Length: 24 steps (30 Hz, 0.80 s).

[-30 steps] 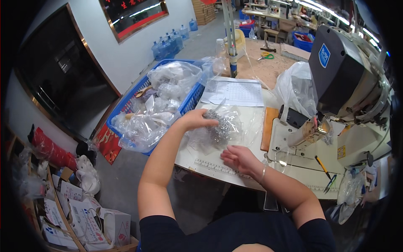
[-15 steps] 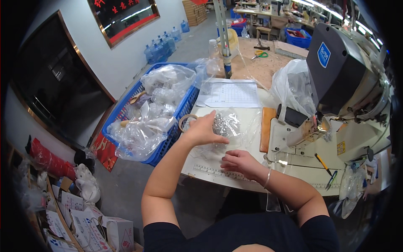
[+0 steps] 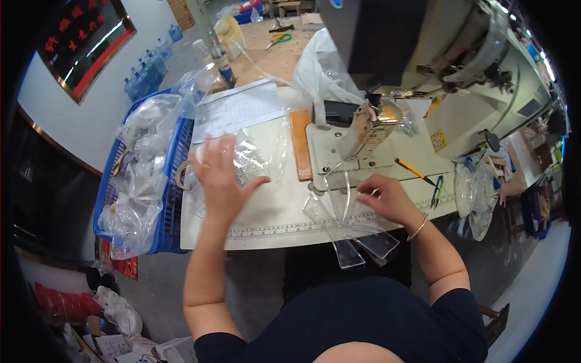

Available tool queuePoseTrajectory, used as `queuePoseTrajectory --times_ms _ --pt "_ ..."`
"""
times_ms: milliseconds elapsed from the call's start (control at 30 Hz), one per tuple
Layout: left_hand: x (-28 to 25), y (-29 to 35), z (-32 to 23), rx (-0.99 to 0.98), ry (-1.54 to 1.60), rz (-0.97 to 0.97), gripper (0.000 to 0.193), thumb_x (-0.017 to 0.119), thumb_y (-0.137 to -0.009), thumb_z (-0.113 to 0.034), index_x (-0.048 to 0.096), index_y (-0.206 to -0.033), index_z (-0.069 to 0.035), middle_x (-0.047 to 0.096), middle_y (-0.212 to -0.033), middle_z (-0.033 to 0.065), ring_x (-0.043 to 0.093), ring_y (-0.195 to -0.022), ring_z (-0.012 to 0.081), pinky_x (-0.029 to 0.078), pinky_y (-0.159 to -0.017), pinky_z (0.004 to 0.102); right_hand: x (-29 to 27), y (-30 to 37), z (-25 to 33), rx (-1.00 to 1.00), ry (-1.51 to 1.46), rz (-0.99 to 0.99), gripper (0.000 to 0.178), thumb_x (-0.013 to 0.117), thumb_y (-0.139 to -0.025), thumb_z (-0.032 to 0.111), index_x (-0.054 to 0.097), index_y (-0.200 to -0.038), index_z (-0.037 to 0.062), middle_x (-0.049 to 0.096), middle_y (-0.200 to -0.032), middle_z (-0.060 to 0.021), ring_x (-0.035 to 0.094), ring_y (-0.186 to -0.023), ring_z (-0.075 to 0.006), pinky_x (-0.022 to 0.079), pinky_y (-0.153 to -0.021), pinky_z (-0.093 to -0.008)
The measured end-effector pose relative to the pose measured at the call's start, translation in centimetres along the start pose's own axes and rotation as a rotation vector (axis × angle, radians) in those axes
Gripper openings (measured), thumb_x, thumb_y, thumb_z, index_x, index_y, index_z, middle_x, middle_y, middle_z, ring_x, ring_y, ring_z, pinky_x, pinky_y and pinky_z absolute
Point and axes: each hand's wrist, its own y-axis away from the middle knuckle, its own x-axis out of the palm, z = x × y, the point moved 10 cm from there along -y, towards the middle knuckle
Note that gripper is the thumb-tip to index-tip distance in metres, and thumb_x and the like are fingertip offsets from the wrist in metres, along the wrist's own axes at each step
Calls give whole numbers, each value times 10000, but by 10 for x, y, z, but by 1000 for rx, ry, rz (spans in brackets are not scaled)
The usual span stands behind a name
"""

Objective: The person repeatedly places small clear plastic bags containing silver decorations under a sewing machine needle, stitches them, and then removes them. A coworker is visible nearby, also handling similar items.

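My left hand (image 3: 219, 181) hovers with fingers spread and blurred over a clear plastic bag (image 3: 253, 158) with small shiny pieces in it. It holds nothing. My right hand (image 3: 390, 199) is at the front of the sewing machine bed, its fingers curled in toward the thumb; whatever is between the fingertips is hidden or too small to name. Just left of it, several clear plastic strips with wide flat ends (image 3: 348, 253) lie crossed over the table's front edge, their ends hanging down. An orange-brown block (image 3: 300, 145) lies beside the machine's metal plate (image 3: 324, 150).
The sewing machine head (image 3: 381, 42) looms over the right side. A blue basket (image 3: 172, 209) of plastic-wrapped items stands left of the table. Papers (image 3: 239, 109), a tape roll (image 3: 181, 174), a yellow pencil (image 3: 414, 171) and a pen (image 3: 437, 192) lie on the table.
My view has swung right, toward the machine. My right hand has moved right, away from my left hand. The clear strips now show across the table edge. My left hand stays by the bag, fingers spread.
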Motion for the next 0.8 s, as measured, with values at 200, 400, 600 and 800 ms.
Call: queuePoseTrajectory --times_ms 200,400,600,800 --pt "65 57 -93 -206 326 263 466 773 -657 -193 602 -1038 13 547 -953 146 537 -899 315 433 -790 427 35 -8 55 -602 279 -65 288 671 -763 189 610 -1018 71 560 -1123 -86 474 -1116 -279 366 -962 -377" --pt "63 85 -93 -377 423 16 357 776 -649 -138 636 -945 5 569 -943 123 549 -856 285 451 -748 369 83 -31 53 -636 298 104 278 669 -736 195 615 -984 81 561 -1002 -63 513 -1005 -242 360 -919 -385" --pt "62 89 -98 -378 483 -68 332 785 -617 -87 592 -885 -52 590 -891 100 554 -884 281 446 -758 366 64 -28 59 -761 67 34 186 684 -704 128 594 -859 79 563 -861 -79 561 -815 -266 438 -707 -381" --pt "57 93 -115 -162 488 180 541 665 -757 -421 526 -1119 -42 586 -1123 93 523 -1082 311 353 -972 441 -21 5 42 -552 -351 -121 142 690 -735 -19 602 -837 26 618 -813 -79 602 -749 -216 484 -674 -302"
